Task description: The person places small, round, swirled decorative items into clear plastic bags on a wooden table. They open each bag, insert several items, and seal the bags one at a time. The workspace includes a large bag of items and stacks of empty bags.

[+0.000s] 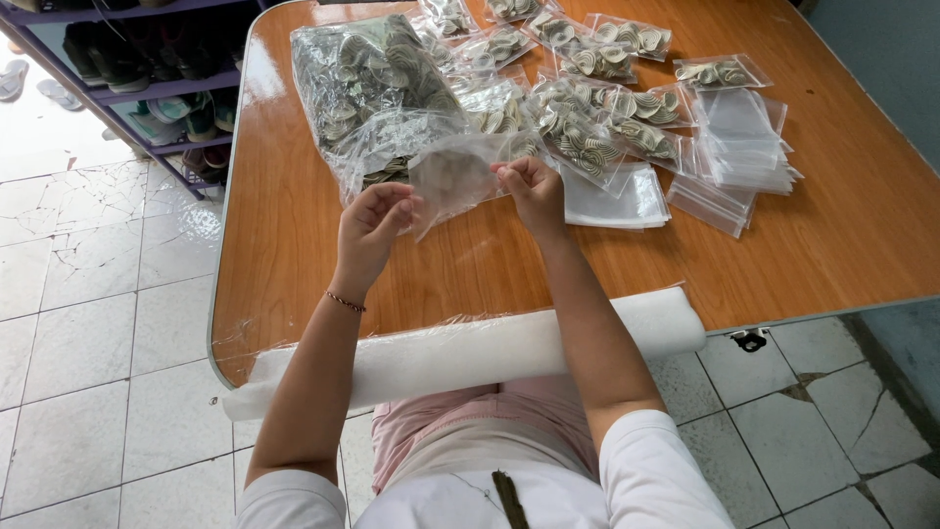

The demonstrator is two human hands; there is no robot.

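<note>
Both hands hold a small clear plastic bag (452,176) above the wooden table (842,225). My left hand (372,227) pinches its lower left edge and my right hand (530,189) grips its upper right corner. The bag looks see-through; I cannot tell whether anything is inside. Just behind it lies a large clear bag (367,83) packed with small pale round pieces.
Several small filled bags (587,118) lie at the back of the table. Stacks of flat unfilled bags (739,147) sit to the right, another stack (612,201) beside my right hand. A white foam roll (470,353) pads the table's near edge. A shoe rack (147,78) stands left.
</note>
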